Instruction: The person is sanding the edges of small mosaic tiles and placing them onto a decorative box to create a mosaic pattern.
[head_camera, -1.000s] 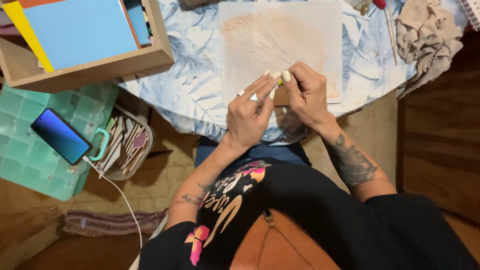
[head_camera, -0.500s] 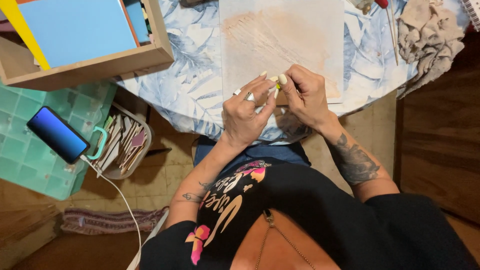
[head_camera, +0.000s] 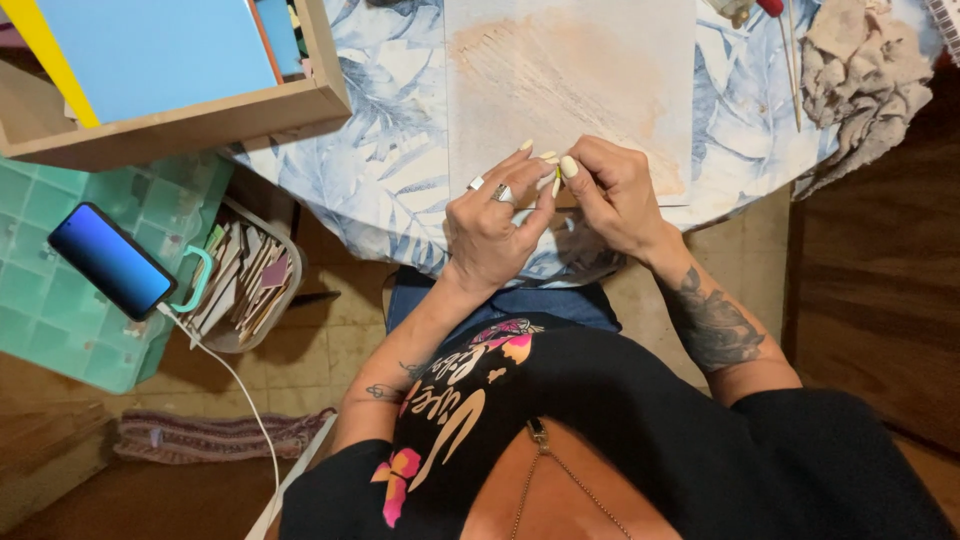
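My left hand (head_camera: 492, 225) and my right hand (head_camera: 615, 195) meet at the near edge of a round table covered with a blue leaf-print cloth (head_camera: 385, 160). Both pinch one small pale object (head_camera: 556, 175) between their fingertips; it is too small and too covered to tell what it is. The hands hover over the lower edge of a stained white sheet (head_camera: 570, 70) that lies flat on the cloth. A ring shows on my left hand.
A wooden box (head_camera: 190, 115) with blue and yellow sheets sits at the table's left. Below it a phone (head_camera: 110, 260) on a cable lies on a green plastic case (head_camera: 60, 310), beside a tub of small pieces (head_camera: 245, 285). A crumpled rag (head_camera: 865, 65) lies at right.
Both hands have stayed together at the table edge, with only small finger shifts around the pale object. The view has drifted slightly.
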